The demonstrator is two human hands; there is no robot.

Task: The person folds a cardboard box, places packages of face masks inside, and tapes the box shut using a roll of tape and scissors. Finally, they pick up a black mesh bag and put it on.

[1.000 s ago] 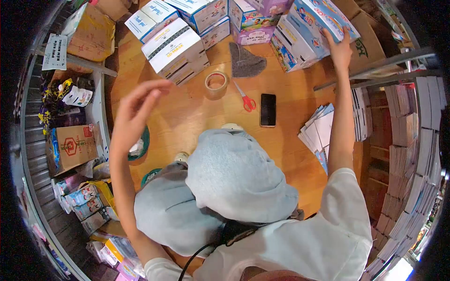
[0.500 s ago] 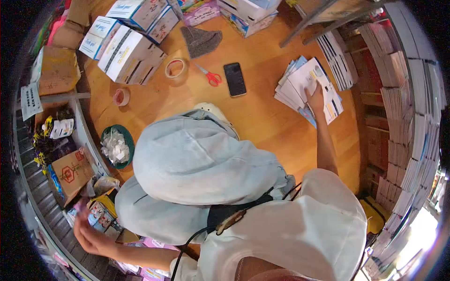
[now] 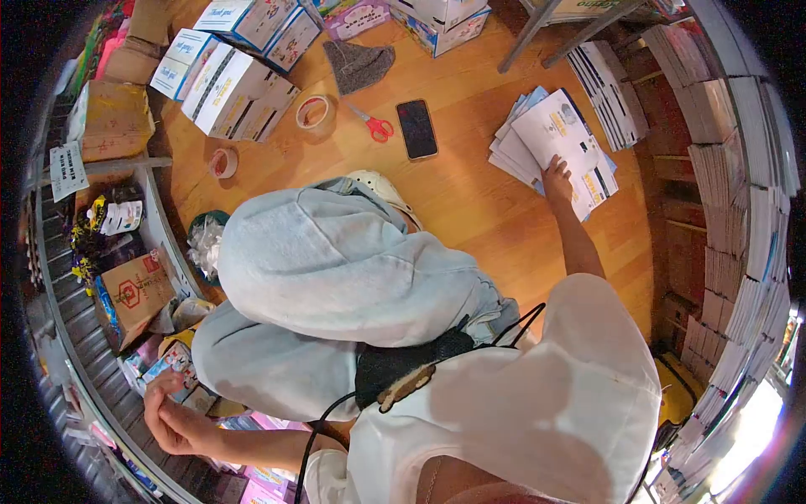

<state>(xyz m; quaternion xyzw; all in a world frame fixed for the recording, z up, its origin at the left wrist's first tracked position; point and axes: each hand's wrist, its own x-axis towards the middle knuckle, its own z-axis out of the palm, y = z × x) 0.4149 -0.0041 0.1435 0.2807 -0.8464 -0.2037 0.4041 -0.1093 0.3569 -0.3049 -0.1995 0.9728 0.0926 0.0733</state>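
Note:
A fanned pile of thin white and pale blue booklets (image 3: 522, 155) lies on the wooden floor at the right. My right hand (image 3: 557, 178) is at the lower edge of the top white booklet (image 3: 552, 126), its fingers bent over that edge; the thumb is hard to make out. Yellow print shows on the booklet below it. My left hand (image 3: 176, 416) is held out at the lower left, fingers loosely curved and apart, with nothing visible in it. Below it are pink packages (image 3: 267, 483).
A phone (image 3: 417, 129), red-handled scissors (image 3: 376, 126), two tape rolls (image 3: 315, 113) and a grey cloth (image 3: 359, 67) lie on the floor. White boxes (image 3: 239, 92) stand at upper left. A booklet stack (image 3: 606, 97) stands beside metal legs; shelves of paper (image 3: 722, 210) line the right.
My right hand has drawn back from the middle of the pile to the top booklet's lower edge. My left hand has dropped slightly and moved right. The view has shifted a little.

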